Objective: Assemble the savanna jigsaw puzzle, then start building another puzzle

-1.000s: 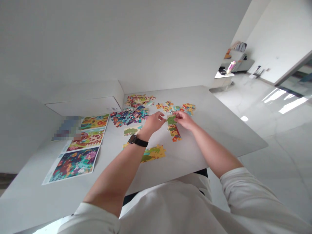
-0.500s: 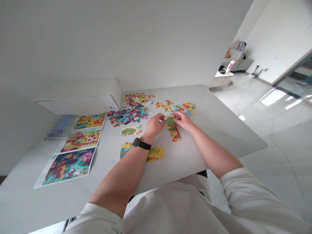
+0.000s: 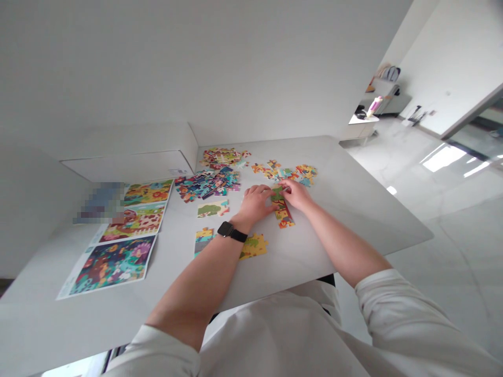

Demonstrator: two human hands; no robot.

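A short upright strip of joined jigsaw puzzle pieces (image 3: 283, 213), green at its far end and red and orange nearer me, lies on the table. My left hand (image 3: 257, 203), a black watch on its wrist, grips the strip's left edge with bent fingers and thumb. At the far right corner my right hand (image 3: 295, 193) pinches the green puzzle piece (image 3: 277, 192); its fingertips partly cover it. Left of my hands lies a joined section with a green bush (image 3: 211, 209). A yellow section (image 3: 254, 247) and a grey-and-yellow one (image 3: 203, 241) sit nearer me, partly behind my left forearm.
Loose pieces form a dark blue and purple pile (image 3: 208, 183), a red and cream pile (image 3: 222, 157) and a scattered orange group (image 3: 286, 172). Printed picture sheets (image 3: 113, 264) lie at left before a white box (image 3: 129, 165). The table's right edge (image 3: 387, 191) borders the floor.
My left hand has moved right and down from beside the strip onto its left edge. My right hand stays at the strip's far end. The view has shifted slightly.
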